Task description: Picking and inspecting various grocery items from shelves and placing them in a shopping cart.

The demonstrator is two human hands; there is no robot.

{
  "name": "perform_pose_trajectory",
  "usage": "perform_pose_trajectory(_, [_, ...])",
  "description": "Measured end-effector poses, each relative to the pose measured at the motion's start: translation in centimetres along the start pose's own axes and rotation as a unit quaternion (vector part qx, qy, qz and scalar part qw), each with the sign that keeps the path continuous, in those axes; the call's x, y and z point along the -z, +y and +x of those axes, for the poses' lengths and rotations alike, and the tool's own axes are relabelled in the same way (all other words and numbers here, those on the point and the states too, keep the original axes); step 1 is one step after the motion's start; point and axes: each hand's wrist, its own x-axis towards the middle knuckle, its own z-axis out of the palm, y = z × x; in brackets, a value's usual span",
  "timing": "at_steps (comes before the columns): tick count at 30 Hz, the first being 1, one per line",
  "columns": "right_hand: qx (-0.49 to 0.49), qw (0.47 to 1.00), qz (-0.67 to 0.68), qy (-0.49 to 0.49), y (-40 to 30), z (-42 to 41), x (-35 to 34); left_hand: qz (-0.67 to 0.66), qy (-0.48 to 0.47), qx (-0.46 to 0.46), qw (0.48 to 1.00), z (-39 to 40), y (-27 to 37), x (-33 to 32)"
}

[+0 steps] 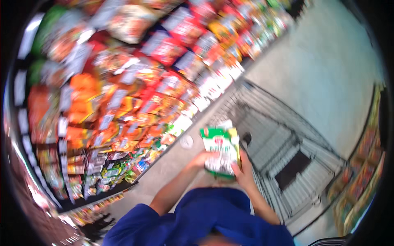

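A green and white plastic food package (219,153) is held up in front of my chest, with a red mark near its top and writing on its face. My left hand (207,159) grips its left edge. On the opposite side, my right hand (242,166) has its fingers and thumb around the lower right edge. Something yellow shows at the package's right edge, behind it; whether it is a second package I cannot tell. The picture is blurred.
A wire shopping cart (272,140) stands on the floor to the right. Along the left run store shelves (147,101) of colourful packaged goods with white price tags. Divided bins (358,172) of packaged goods stand at the far right. A round white spot (186,141) is on the floor.
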Motion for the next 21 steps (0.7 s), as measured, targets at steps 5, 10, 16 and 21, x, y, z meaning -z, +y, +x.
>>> perform_pose_trajectory(5, [0.004, 0.995, -0.074, -0.066, 0.1, -5.4, -1.2, -0.181, 0.051, -0.078, 0.979, -15.3, -5.0, 6.0])
perform_pose_trajectory(10, [-0.011, 0.835, -0.54, -0.103, 7.0, -9.8, -2.1, -0.262, 0.059, -0.28, 0.922, -28.9, -10.8, 10.5])
perform_pose_trajectory(16, [-0.053, 0.872, -0.474, -0.109, 10.2, -9.7, -1.8, -0.369, 0.013, -0.351, 0.861, -39.1, -19.1, 15.6])
perform_pose_trajectory(21, [-0.003, 0.878, -0.466, -0.113, 15.6, -10.5, -1.1, -0.368, -0.009, -0.356, 0.859, -40.8, -24.7, 18.1])
